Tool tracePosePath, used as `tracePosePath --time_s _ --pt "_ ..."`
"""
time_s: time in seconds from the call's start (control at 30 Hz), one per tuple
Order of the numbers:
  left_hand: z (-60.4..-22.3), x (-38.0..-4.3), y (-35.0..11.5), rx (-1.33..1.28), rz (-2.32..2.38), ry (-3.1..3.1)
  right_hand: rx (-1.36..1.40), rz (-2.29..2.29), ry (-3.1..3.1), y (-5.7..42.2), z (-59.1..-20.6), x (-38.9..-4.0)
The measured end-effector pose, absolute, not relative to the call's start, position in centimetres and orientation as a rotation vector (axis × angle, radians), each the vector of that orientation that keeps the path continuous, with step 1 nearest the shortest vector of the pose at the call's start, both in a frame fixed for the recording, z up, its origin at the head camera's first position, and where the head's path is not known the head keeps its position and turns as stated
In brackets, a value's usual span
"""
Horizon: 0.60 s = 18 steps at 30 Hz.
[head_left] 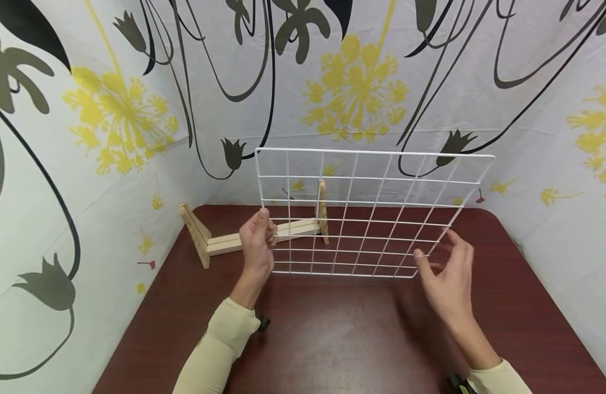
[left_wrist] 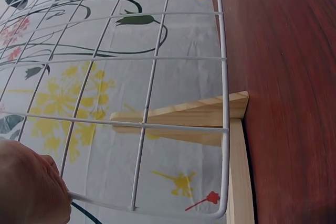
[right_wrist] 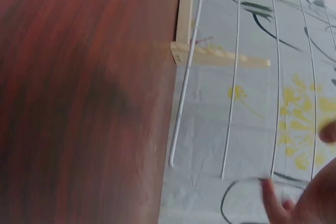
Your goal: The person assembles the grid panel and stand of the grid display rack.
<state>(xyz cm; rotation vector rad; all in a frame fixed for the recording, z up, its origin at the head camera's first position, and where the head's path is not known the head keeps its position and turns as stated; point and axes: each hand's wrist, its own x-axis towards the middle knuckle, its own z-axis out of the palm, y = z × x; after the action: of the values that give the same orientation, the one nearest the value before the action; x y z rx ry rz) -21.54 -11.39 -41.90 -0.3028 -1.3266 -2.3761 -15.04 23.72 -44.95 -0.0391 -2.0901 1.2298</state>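
Note:
A white wire grid panel is held up tilted above the table, its wires also crossing both wrist views. My left hand grips the panel's left edge, thumb uppermost; in the left wrist view that hand shows at the lower left corner. At the panel's lower right edge is my right hand, thumb and fingers spread apart around the wire. In the right wrist view the right hand is blurred and partly cut off, so its contact is unclear.
Behind the panel's left part, a light wooden stand with two upright ends and a crossbar rests on the dark red-brown table. Floral-printed fabric hangs around the back and sides of the table.

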Motion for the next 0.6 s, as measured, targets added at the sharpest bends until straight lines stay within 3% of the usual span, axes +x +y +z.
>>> tracePosePath --time_s 0.27,0.43,0.6 --pt "-41.7 -21.6 -10.9 -0.32 -2.347 -1.369 0.294 1.186 -1.411 19.9 -42.1 -15.1" --pt "-41.5 -21.6 -10.4 -0.311 -2.362 -1.38 0.523 0.935 -1.446 16.9 -41.4 -15.2" --pt "-41.2 -21.3 -9.8 -0.321 -2.388 -1.379 0.568 0.735 -1.574 14.8 -40.9 -15.0"
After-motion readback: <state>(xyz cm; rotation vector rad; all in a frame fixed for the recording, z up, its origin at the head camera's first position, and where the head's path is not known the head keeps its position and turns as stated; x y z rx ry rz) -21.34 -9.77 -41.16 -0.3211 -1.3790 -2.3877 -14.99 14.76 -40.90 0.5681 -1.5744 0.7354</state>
